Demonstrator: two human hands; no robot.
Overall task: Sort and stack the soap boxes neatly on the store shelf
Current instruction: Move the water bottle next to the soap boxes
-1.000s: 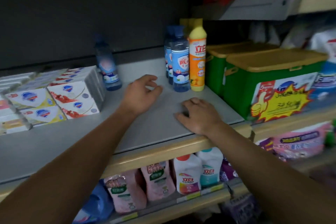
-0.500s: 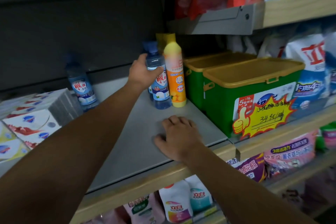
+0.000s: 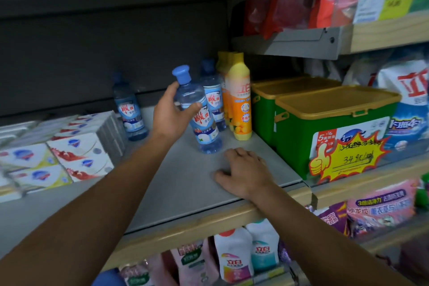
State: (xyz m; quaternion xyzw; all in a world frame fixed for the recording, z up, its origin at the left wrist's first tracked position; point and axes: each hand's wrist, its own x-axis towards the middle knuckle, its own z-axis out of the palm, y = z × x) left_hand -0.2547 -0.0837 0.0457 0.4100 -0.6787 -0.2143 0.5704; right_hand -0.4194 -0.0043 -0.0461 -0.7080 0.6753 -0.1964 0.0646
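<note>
The left hand (image 3: 170, 115) grips a clear blue bottle (image 3: 198, 114) around its upper body, thumb across the front and fingers curled behind; the bottle leans to the left, its base on or just above the grey shelf (image 3: 176, 193) — which of the two cannot be told. The right hand (image 3: 246, 175) rests palm-down near the shelf's front edge, fingers loosely spread and holding nothing.

Just behind the tilted bottle stands a second blue bottle (image 3: 213, 100), upright, touching a yellow-and-orange bottle (image 3: 240, 102) on its right. A third blue bottle (image 3: 130, 109) stands apart at the back, beside the soap boxes (image 3: 67, 148) — these sit in stacked rows on the left of the same shelf, white and yellow faces forward. Two green tubs (image 3: 325, 127) with gold lids fill the right side, a yellow price sticker (image 3: 348, 158) on the nearer one.
</note>
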